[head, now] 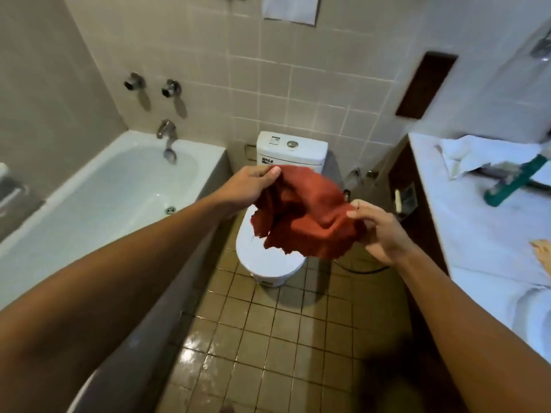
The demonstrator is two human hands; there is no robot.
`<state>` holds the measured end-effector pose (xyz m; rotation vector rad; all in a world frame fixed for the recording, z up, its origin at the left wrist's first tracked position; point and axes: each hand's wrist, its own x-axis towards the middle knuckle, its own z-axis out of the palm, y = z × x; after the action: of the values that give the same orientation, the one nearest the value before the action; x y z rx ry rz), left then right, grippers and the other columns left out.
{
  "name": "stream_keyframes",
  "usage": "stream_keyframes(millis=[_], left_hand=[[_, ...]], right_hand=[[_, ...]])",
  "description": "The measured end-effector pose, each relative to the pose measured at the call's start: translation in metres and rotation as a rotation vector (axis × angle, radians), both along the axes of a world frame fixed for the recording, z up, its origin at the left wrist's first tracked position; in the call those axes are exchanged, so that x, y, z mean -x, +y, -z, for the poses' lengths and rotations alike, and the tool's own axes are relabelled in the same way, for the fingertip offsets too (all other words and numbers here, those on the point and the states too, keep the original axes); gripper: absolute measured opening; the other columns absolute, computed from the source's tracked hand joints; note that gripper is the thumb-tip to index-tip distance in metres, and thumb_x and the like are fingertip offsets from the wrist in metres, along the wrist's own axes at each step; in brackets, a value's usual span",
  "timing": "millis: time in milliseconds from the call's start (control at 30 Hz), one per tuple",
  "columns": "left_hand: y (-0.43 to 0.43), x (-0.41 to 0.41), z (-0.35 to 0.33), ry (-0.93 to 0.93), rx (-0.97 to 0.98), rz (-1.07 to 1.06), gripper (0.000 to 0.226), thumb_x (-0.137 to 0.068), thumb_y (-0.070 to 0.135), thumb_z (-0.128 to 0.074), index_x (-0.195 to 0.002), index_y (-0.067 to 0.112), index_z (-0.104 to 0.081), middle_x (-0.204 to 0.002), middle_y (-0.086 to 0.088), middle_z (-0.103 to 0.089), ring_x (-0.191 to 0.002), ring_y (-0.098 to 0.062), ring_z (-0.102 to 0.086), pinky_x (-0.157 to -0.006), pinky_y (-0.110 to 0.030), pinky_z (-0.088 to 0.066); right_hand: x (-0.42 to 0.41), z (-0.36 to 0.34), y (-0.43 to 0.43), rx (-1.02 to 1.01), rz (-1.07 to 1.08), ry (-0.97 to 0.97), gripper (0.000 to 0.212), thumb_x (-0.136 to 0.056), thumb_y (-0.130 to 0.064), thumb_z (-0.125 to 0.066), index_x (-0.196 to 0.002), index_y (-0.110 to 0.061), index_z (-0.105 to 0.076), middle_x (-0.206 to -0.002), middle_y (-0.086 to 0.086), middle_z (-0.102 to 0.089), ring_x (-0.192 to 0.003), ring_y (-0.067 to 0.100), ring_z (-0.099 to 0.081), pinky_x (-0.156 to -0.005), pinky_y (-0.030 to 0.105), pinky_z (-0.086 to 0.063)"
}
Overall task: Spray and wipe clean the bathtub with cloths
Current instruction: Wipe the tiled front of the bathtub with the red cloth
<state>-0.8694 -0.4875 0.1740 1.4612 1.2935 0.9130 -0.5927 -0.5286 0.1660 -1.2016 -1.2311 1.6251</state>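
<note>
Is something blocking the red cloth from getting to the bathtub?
Nothing visible does. The left hand and right hand hold the red cloth up near the toilet; the bathtub lies open to its left.

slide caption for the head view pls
Left hand and right hand pinch a red cloth open in front of the toilet, bathtub at left.
</note>
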Motion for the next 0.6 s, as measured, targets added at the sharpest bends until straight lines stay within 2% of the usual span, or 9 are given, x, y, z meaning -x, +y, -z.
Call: stream_keyframes(millis=[67,133,200,300,367,433,500,533,600], left_hand=[[-0.004,0.017,-0.011,0.082,-0.02,0.062,0.041,-0.102,0.047,-0.053,-0.12,0.015,-0.072,-0.117,-0.013,-0.073,-0.109,-0.029,-0.07,-0.106,-0.056,-0.048],[-0.008,0.026,-0.023,0.193,-0.052,0.149,0.038,-0.103,0.045,-0.052,-0.122,0.019,-0.072,-0.117,-0.002,-0.074,-0.107,-0.019,-0.07,-0.103,-0.044,-0.052],[-0.011,0.035,-0.034,0.176,-0.067,0.18,0.028,-0.105,0.032,-0.051,-0.117,0.018,-0.072,-0.105,0.013,-0.076,-0.097,-0.003,-0.071,-0.09,-0.026,-0.055],[-0.017,0.057,-0.052,0.191,-0.075,0.206,0.022,-0.106,0.021,-0.051,-0.116,0.017,-0.07,-0.083,0.032,-0.071,-0.078,0.014,-0.064,-0.074,-0.008,-0.05],[-0.021,0.073,-0.065,0.288,-0.137,0.273,0.021,-0.105,0.02,-0.053,-0.113,0.015,-0.072,-0.082,0.032,-0.07,-0.076,0.014,-0.063,-0.074,-0.01,-0.05],[-0.024,0.089,-0.074,0.342,-0.164,0.282,0.015,-0.102,0.024,-0.058,-0.106,0.024,-0.073,-0.082,0.03,-0.071,-0.076,0.011,-0.064,-0.073,-0.013,-0.05],[-0.02,0.107,-0.066,0.344,-0.242,0.036,0.013,-0.098,0.033,-0.066,-0.107,0.03,-0.074,-0.092,0.021,-0.075,-0.084,0.003,-0.067,-0.081,-0.023,-0.055],[-0.017,0.115,-0.054,0.361,-0.257,-0.171,0.022,-0.095,0.041,-0.068,-0.113,0.03,-0.072,-0.101,0.013,-0.075,-0.092,-0.005,-0.069,-0.086,-0.032,-0.056],[-0.023,0.129,-0.019,0.382,-0.033,-0.576,0.057,-0.092,0.07,-0.053,-0.124,0.024,-0.064,-0.12,-0.004,-0.07,-0.1,-0.021,-0.065,-0.087,-0.039,-0.054]], right_hand=[[0.027,0.003,0.001,0.027,-0.175,-0.155,0.035,-0.08,-0.038,-0.076,-0.103,-0.013,-0.067,-0.084,-0.002,-0.074,-0.081,0.011,-0.07,-0.073,0.03,-0.052],[0.06,0.006,0.003,0.058,-0.245,-0.241,0.054,-0.08,-0.051,-0.078,-0.119,-0.014,-0.07,-0.11,0.007,-0.076,-0.105,0.026,-0.071,-0.095,0.045,-0.055],[0.088,0.007,0.008,0.12,-0.262,-0.197,0.058,-0.079,-0.048,-0.08,-0.123,-0.011,-0.069,-0.112,0.011,-0.075,-0.11,0.034,-0.069,-0.106,0.052,-0.05],[0.112,0.007,0.02,0.226,-0.41,-0.102,0.068,-0.072,-0.05,-0.088,-0.125,-0.011,-0.071,-0.091,0.016,-0.074,-0.095,0.041,-0.061,-0.112,0.051,-0.043],[0.123,0.003,0.03,0.248,-0.498,-0.06,0.069,-0.074,-0.041,-0.087,-0.131,-0.01,-0.065,-0.112,0.017,-0.073,-0.111,0.037,-0.064,-0.113,0.051,-0.044],[0.138,-0.008,0.039,0.192,-0.51,-0.058,0.066,-0.077,-0.032,-0.085,-0.135,-0.009,-0.06,-0.13,0.014,-0.068,-0.122,0.034,-0.064,-0.109,0.05,-0.048],[0.158,-0.026,0.045,0.111,-0.515,-0.036,0.052,-0.086,-0.024,-0.078,-0.131,-0.006,-0.061,-0.125,0.015,-0.069,-0.114,0.032,-0.068,-0.099,0.044,-0.055],[0.165,-0.034,0.048,0.086,-0.488,-0.01,0.043,-0.089,-0.022,-0.074,-0.126,-0.005,-0.062,-0.117,0.015,-0.071,-0.105,0.03,-0.07,-0.091,0.04,-0.058],[0.182,-0.049,0.054,0.057,-0.427,0.059,0.023,-0.094,-0.018,-0.068,-0.114,-0.005,-0.066,-0.097,0.012,-0.074,-0.087,0.023,-0.073,-0.074,0.031,-0.06]])
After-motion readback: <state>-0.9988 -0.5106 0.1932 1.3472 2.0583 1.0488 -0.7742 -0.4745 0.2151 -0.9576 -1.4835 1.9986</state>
